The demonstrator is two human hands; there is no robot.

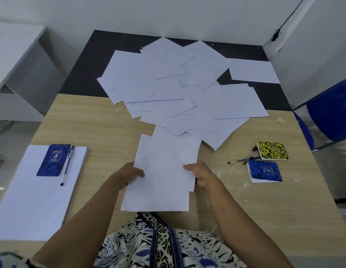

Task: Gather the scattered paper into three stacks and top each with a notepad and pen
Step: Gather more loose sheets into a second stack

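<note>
A few white sheets (162, 171) are held just in front of me, my left hand (127, 176) pinching their left edge and my right hand (200, 174) pinching the right edge. Beyond them several loose sheets (178, 88) lie scattered over the middle and far part of the table. At the left a neat paper stack (33, 206) carries a blue notepad (53, 160) and a pen (67, 165). To the right lie a yellow-black notepad (272, 150), a blue notepad (263, 171) and crossed pens (243, 159).
The wooden table (94, 122) has a dark far section (94, 60) against a white wall. A blue chair (330, 111) stands at the right edge. A white cabinet (15, 60) is at the left.
</note>
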